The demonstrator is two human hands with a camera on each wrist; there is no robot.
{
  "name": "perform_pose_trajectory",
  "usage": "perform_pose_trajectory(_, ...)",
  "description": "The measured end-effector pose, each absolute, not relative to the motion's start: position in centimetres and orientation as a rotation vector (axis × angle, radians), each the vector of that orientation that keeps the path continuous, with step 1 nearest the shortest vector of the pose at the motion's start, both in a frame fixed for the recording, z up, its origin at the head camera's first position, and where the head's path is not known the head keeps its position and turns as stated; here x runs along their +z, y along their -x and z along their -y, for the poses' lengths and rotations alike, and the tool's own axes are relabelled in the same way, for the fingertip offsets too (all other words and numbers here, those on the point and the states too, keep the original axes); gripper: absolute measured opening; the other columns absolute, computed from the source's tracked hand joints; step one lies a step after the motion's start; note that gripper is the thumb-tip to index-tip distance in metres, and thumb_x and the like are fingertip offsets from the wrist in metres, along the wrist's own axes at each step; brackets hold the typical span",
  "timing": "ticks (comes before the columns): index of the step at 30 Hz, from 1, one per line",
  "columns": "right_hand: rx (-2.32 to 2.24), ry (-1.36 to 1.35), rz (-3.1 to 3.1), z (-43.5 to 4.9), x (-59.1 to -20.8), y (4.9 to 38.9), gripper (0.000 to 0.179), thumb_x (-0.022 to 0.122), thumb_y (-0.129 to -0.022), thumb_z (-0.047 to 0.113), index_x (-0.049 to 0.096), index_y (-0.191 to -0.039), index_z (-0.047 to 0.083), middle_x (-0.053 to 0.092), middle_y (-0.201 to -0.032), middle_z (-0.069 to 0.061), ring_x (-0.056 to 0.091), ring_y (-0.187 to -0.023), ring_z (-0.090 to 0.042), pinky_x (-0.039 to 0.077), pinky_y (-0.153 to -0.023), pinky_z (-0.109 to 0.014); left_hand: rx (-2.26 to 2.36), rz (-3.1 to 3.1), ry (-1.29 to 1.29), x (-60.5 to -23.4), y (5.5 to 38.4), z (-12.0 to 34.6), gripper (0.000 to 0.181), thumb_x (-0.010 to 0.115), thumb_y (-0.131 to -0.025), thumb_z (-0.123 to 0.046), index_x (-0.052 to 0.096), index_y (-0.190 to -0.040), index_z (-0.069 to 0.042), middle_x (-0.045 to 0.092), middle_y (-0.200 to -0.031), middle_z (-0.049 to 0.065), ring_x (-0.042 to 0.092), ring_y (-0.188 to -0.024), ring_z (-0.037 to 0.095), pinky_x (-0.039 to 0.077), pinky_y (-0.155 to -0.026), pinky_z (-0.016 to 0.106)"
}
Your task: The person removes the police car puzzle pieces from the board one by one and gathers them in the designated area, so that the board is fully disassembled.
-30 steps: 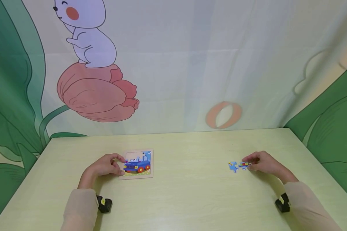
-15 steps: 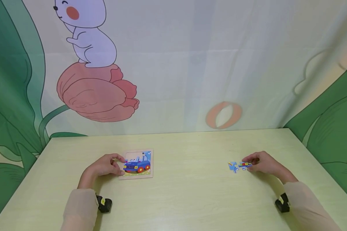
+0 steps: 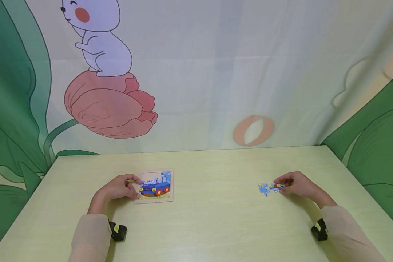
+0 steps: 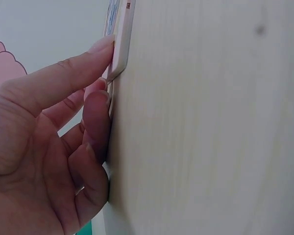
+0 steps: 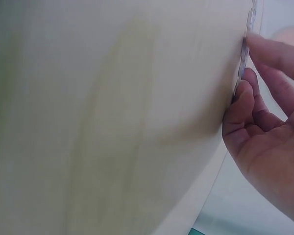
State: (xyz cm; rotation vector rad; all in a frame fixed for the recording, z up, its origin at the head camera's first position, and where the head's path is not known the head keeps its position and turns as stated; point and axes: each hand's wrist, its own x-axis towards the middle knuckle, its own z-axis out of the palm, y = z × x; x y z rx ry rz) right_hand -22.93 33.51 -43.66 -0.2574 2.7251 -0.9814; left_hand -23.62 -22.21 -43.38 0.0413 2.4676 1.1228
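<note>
A square wooden jigsaw board (image 3: 158,185) with a blue cartoon car on it lies flat on the table's left side. My left hand (image 3: 119,187) grips its left edge, with the thumb at the near corner and a finger farther up. In the left wrist view, the thumb (image 4: 63,73) lies on the rim of the board (image 4: 122,44). On the right, my right hand (image 3: 296,185) pinches a small colourful jigsaw piece (image 3: 276,187) lying on the table. A light-blue jigsaw piece (image 3: 263,189) sits just left of it. The right wrist view shows the pieces (image 5: 243,51) edge-on, partly hidden by fingers.
The pale wooden table (image 3: 209,214) stretches between the two hands. Behind its far edge hangs a curtain (image 3: 196,91) printed with an animal and a flower. A small black device (image 3: 119,232) is worn on the left wrist, another black device (image 3: 320,230) on the right.
</note>
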Motion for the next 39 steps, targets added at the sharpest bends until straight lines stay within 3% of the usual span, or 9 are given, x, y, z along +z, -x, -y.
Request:
perform_pose_trajectory(9, -1.176, 0.324, -2.715, -31.4, -42.6, 23.1, 0.038, 0.070, -0.079, 0.011, 0.060, -0.112, -0.005, 0.060, -0.103, -0.018, 0.052, -0.084, -0.018, 0.045, -0.066, -0.023, 1.137, -2.457, -0.089, -43.2, 23.5, 22.4, 0.042, 0.075, -0.073, -0.016, 0.056, -0.109, -0.004, 0.050, -0.070, 0.004, 0.046, -0.066, 0.017, 0.036, -0.063, 0.029)
perform_pose_trajectory(24, -1.408, 0.641, -2.368, -16.0, -42.4, 26.1, 0.035, 0.068, -0.077, 0.001, 0.061, -0.110, -0.007, 0.059, -0.100, -0.025, 0.059, -0.081, -0.019, 0.048, -0.069, -0.025, 1.134, -2.461, -0.071, -43.4, 23.6, 22.4, 0.041, 0.075, -0.073, -0.016, 0.057, -0.108, -0.005, 0.051, -0.070, 0.004, 0.046, -0.066, 0.018, 0.037, -0.063, 0.029)
perform_pose_trajectory(30, -1.393, 0.558, -2.332, -11.0, -42.7, 27.3, 0.033, 0.067, -0.080, 0.004, 0.062, -0.111, -0.002, 0.060, -0.104, -0.018, 0.056, -0.080, -0.016, 0.047, -0.066, -0.026, 1.142, -2.461, -0.081, -43.3, 23.6, 22.3, 0.041, 0.075, -0.073, -0.015, 0.056, -0.108, -0.004, 0.050, -0.070, 0.004, 0.046, -0.066, 0.018, 0.037, -0.062, 0.029)
perform_pose_trajectory(39, -1.361, 0.511, -2.312, -4.6, -43.1, 28.6, 0.029, 0.069, -0.078, 0.005, 0.066, -0.107, 0.005, 0.058, -0.093, -0.007, 0.052, -0.073, -0.014, 0.047, -0.060, -0.026, 1.153, -2.461, -0.070, -43.3, 23.5, 22.3, 0.041, 0.076, -0.073, -0.016, 0.056, -0.107, -0.005, 0.051, -0.070, 0.004, 0.046, -0.065, 0.017, 0.036, -0.062, 0.029)
